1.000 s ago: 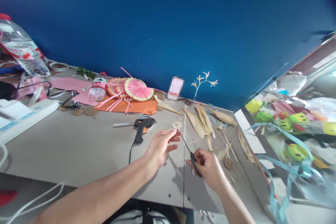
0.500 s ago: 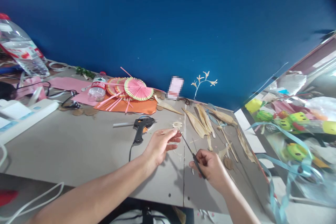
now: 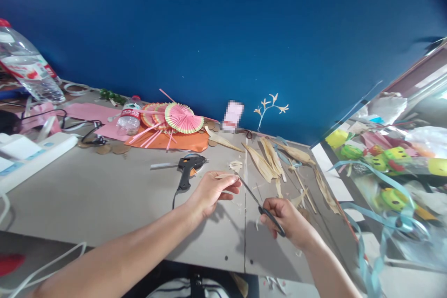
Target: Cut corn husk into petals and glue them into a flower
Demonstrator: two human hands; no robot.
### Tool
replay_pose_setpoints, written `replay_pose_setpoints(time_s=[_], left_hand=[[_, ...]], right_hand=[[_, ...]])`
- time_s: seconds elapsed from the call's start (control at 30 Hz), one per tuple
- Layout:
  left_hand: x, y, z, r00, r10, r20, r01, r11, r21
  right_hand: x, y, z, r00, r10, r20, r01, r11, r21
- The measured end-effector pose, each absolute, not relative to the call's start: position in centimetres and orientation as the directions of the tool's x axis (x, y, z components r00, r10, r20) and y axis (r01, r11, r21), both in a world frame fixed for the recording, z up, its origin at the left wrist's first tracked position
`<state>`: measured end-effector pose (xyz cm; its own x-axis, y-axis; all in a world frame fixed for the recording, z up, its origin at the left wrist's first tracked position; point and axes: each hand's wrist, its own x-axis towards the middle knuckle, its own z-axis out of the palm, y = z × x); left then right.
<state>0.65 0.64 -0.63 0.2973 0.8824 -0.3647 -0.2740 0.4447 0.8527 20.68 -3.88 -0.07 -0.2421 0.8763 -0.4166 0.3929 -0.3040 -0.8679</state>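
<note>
My left hand (image 3: pixel 212 191) is closed in a pinch on a thin pale strip of dried leaf (image 3: pixel 223 176) held over the grey table (image 3: pixel 104 195). My right hand (image 3: pixel 286 220) grips black-handled scissors (image 3: pixel 260 205), whose blades point up and left toward the strip's end. A small pale leaf flower (image 3: pixel 236 165) lies on the table just beyond the strip. A black glue gun (image 3: pixel 187 170) lies left of my left hand.
Dried leaf pieces (image 3: pixel 268 163) are scattered at the right. Pink paper fans (image 3: pixel 181 118) on orange paper, a small bottle (image 3: pixel 129 118), a large bottle (image 3: pixel 24 67), a white power strip (image 3: pixel 35 153) and cables sit left. A dried-flower twig (image 3: pixel 268 107) leans on the blue wall.
My right hand with the scissors has slid right and slightly down. My left hand has tilted flatter, still pinching the strip. The view shifted a little.
</note>
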Motion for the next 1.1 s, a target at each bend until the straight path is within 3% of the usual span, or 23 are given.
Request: replay_pose_setpoints(time_s=[0.27, 0.6, 1.1], left_hand=[[0.2, 0.9, -0.4, 0.377, 0.847, -0.375, -0.194, 0.468, 0.862], [0.1, 1.3, -0.4, 0.408, 0.829, -0.382, -0.168, 0.479, 0.861], [0.6, 1.2, -0.5, 0.361, 0.830, -0.425, -0.262, 0.528, 0.808]], right_hand=[[21.9, -3.8, -0.3, -0.342, 0.839, -0.423, 0.340, -0.309, -0.888], [21.9, -3.9, 0.1, -0.344, 0.833, -0.434, 0.348, -0.316, -0.883], [20.2, -4.4, -0.8, -0.334, 0.869, -0.364, 0.266, -0.284, -0.921]])
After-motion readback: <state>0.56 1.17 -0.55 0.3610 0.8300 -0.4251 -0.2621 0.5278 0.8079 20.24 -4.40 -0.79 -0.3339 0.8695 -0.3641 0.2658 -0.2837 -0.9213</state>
